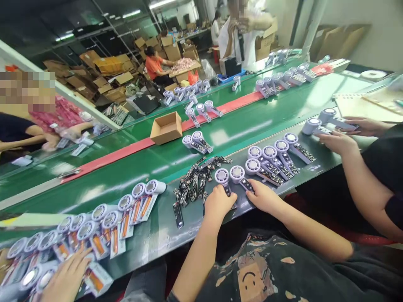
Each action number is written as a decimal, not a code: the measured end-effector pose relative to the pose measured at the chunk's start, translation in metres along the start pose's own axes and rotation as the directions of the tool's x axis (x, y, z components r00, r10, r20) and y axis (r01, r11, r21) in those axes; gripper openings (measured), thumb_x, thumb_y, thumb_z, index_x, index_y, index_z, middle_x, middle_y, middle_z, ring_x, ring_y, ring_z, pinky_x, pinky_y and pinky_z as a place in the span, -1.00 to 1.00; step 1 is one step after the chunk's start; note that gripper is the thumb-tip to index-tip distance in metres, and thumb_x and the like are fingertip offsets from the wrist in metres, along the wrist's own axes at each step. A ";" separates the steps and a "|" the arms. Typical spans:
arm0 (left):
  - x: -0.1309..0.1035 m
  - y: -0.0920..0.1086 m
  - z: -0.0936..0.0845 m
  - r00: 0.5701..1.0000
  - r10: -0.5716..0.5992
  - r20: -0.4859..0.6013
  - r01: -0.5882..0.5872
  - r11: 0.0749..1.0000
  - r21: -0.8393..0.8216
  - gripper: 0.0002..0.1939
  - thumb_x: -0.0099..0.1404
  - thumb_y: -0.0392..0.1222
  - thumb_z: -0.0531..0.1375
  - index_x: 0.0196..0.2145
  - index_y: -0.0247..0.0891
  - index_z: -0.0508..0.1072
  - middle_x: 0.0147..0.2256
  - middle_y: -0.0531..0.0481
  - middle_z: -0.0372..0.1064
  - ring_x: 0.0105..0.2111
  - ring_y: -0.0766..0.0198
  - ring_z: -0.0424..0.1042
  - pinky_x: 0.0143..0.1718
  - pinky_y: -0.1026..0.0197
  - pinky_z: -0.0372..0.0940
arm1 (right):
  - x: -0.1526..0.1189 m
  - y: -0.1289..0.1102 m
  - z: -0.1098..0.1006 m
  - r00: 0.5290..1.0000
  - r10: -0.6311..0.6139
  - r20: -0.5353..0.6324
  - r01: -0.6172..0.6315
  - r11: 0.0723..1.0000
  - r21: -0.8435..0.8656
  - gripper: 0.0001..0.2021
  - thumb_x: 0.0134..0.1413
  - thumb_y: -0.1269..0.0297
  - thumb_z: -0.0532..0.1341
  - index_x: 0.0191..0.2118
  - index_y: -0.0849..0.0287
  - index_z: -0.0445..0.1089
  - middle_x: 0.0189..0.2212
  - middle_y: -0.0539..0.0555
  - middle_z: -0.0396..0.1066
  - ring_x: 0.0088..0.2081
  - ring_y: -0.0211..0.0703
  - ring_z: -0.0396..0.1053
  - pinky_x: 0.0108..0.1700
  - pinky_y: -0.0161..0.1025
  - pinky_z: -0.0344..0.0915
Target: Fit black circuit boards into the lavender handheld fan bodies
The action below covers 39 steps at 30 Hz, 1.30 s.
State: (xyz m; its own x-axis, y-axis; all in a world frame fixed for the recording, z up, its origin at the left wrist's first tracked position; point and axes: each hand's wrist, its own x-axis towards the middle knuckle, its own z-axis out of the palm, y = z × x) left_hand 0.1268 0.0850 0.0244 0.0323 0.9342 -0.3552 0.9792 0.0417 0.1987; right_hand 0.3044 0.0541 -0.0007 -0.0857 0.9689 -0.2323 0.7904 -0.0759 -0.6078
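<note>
My left hand [219,202] is closed round the handle of a lavender handheld fan [222,176], its round head pointing away from me. A dark circuit board shows along that handle by my thumb. My right hand [262,196] grips the handle end of a second lavender fan [236,173], where another board [246,183] lies in the open handle. Both fans rest on the green work surface, side by side. Left of them is a loose pile of circuit boards [195,182], with a single board [178,215] nearer the edge.
Several fans with boards [270,152] lie to the right, near a co-worker's hands [341,140]. At left, another person's hand [67,274] reaches among fans with orange-wrapped parts [97,245]. Beyond are a cardboard box [166,128] and a red strip [118,154] along the green belt.
</note>
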 end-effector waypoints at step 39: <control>-0.065 -0.064 0.013 0.953 -0.127 -0.276 -0.288 -0.097 -0.953 -0.64 0.21 -0.05 0.20 -0.04 -0.13 0.40 -0.15 -0.03 0.38 -0.48 0.38 0.34 -0.56 0.28 0.32 | 0.000 -0.014 0.045 0.998 0.059 -0.007 -0.029 0.583 0.812 -0.51 0.08 -0.01 0.05 0.10 0.09 0.16 -0.29 0.03 0.34 -0.38 -0.17 0.35 -0.35 -0.18 0.36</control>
State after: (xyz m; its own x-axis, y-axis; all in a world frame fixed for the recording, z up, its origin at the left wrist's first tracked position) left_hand 0.0647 0.0172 0.0232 -0.1483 0.9826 -0.1118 -0.2948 0.0640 0.9534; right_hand 0.2656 0.0442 -0.0265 -0.0347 0.9643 -0.2626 -0.0297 -0.2637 -0.9642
